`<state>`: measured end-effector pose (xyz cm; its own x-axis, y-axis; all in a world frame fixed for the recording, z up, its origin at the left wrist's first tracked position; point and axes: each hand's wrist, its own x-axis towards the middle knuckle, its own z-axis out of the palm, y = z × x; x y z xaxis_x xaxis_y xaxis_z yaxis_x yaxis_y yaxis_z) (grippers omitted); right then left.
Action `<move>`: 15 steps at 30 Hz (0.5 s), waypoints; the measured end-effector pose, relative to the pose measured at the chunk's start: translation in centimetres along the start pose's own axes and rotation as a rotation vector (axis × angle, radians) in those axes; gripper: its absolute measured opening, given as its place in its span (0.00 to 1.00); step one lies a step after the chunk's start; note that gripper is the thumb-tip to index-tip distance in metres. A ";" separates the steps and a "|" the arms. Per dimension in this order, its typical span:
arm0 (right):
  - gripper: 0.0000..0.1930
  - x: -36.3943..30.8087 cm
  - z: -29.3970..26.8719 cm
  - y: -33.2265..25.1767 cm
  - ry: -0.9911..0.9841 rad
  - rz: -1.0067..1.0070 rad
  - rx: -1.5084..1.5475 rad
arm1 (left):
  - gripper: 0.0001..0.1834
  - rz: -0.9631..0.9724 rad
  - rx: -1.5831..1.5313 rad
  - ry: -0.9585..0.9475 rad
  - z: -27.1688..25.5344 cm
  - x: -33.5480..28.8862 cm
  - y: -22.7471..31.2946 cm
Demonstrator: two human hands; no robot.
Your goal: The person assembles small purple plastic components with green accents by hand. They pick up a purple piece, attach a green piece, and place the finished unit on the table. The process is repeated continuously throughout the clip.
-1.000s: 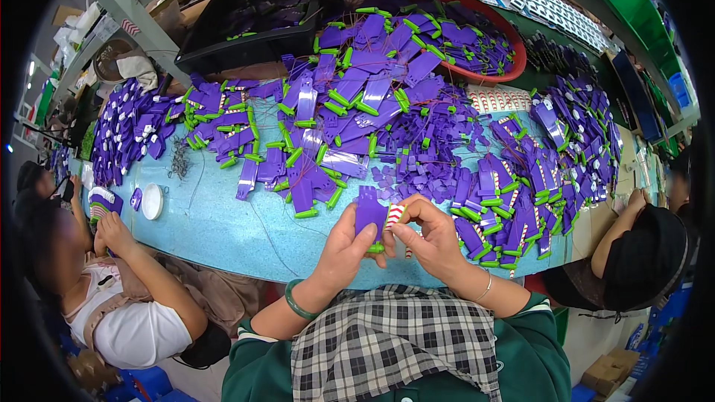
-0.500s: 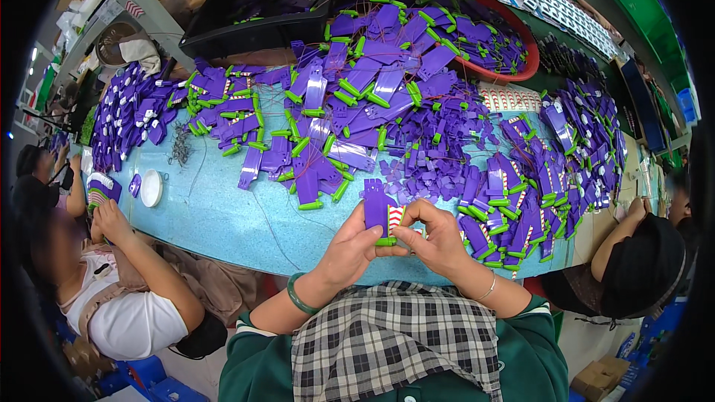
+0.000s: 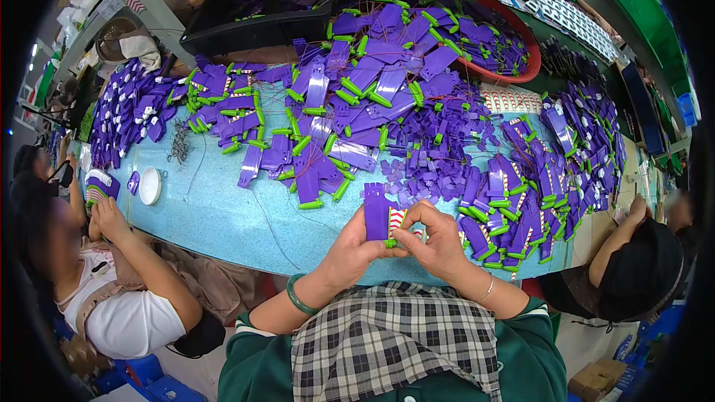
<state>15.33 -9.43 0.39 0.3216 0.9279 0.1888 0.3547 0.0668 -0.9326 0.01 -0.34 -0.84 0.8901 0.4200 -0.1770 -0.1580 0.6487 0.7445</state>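
The blue surface (image 3: 216, 216) is heaped with purple bits (image 3: 421, 171). Near, just toward five o'clock, the left hand (image 3: 348, 251) has its fingers pinching a flat purple piece (image 3: 376, 210); the right hand (image 3: 438, 244) pinches the striped strip (image 3: 396, 217) at its side. The piece looks light, stiff and slippery, best held by its edges. Beyond sit a black bin (image 3: 261, 37) at eleven o'clock, a red tub (image 3: 534, 61) at two.
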 end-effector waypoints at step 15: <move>0.11 0.0 -0.2 0.4 0.079 -0.273 -0.249 | 0.13 0.121 0.369 -0.022 0.1 -0.4 -1.2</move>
<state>15.58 -9.48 0.10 0.2490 0.8564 0.4523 0.6362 0.2075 -0.7431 -0.13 -1.33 -1.62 0.8839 0.4635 -0.0632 -0.1013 0.3216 0.9414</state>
